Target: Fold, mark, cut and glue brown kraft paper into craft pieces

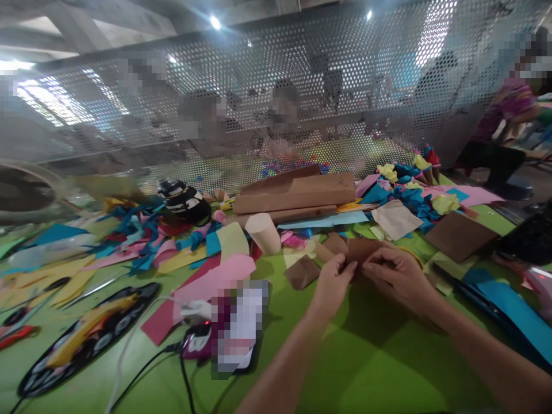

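Tabletop (pixel 366 374), green, its far edge running along a perforated metal screen (pixel 254 103). Contents as follows.

Left hand (pixel 332 282): thumb and fingers pinching the lower border of a brown paper piece (pixel 364 249). Right hand (pixel 399 273): fingers curled, gripping the same piece from its right side. The piece is held up between both hands, right of the tabletop's middle, between the far and near edges.

Small folded brown piece (pixel 302 272): lying just beside the left hand. White roll (pixel 263 233): tilted, left of the hands. Large rolled brown paper (pixel 297 192): along the far edge, middle. Cut-paper heap (pixel 416 184) — blue, yellow, pink — toward the far right corner. Flat brown sheet (pixel 461 236): nearer the right edge. Blue sheet (pixel 513 305): at the right edge, beside a long dark item (pixel 474 296), kind unclear.

Phone (pixel 244 330): toward the near edge, left of the hands, next to a purple device (pixel 196 342) with cables. Pink paper (pixel 219 276): partly under the phone — extent hidden.
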The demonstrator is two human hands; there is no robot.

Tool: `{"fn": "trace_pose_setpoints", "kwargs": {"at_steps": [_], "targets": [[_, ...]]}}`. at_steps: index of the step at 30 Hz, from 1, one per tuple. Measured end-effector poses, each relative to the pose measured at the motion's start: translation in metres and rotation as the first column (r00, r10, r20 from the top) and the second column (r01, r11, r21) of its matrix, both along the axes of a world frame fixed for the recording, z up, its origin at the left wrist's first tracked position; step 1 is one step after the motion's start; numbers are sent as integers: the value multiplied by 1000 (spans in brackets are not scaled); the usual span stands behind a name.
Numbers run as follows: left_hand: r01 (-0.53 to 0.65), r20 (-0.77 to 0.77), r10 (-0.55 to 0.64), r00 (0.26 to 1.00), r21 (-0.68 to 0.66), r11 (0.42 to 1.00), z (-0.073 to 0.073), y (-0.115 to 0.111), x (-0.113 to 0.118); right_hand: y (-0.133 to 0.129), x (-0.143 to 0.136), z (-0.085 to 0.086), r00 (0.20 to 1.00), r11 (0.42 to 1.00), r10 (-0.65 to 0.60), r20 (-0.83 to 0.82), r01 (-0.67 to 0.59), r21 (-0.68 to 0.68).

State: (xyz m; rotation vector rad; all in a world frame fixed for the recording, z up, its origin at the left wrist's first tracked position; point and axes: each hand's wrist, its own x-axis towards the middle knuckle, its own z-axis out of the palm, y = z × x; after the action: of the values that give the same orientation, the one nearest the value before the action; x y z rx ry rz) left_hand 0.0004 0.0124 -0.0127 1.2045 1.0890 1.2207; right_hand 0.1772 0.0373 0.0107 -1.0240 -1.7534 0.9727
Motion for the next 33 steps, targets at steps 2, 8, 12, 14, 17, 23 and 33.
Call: {"fn": "trace_pose_setpoints", "kwargs": {"at_steps": [2, 8, 12, 14, 17, 23, 33], "targets": [[-12, -51, 13, 999, 16, 1000, 0, -2, 0, 0, 0, 2, 998, 999, -51, -24, 51, 11], [15, -121, -7, 993, 62, 998, 3, -5, 2, 4, 0, -5, 991, 994, -112, -70, 110, -30], [73, -182, -52, 982, 108, 992, 1, -4, 3, 4, 0, -6, 990, 994, -111, -83, 110, -23], [89, -207, -64, 976, 115, 989, -1, -4, 3, 3, -1, -6, 988, 993, -115, -103, 110, -48], [87, -203, -63, 977, 113, 990, -2, -4, 4, 2, -1, -7, 982, 988, -145, -119, 136, -75], [17, -183, 6, 983, 126, 992, 6, -7, 7, -2, -2, -6, 977, 984, -161, -141, 149, -96], [31, -402, 91, 911, 287, 957, 6, -11, 6, -3, -5, -2, 912, 956, -106, -395, -15, -292]]}}
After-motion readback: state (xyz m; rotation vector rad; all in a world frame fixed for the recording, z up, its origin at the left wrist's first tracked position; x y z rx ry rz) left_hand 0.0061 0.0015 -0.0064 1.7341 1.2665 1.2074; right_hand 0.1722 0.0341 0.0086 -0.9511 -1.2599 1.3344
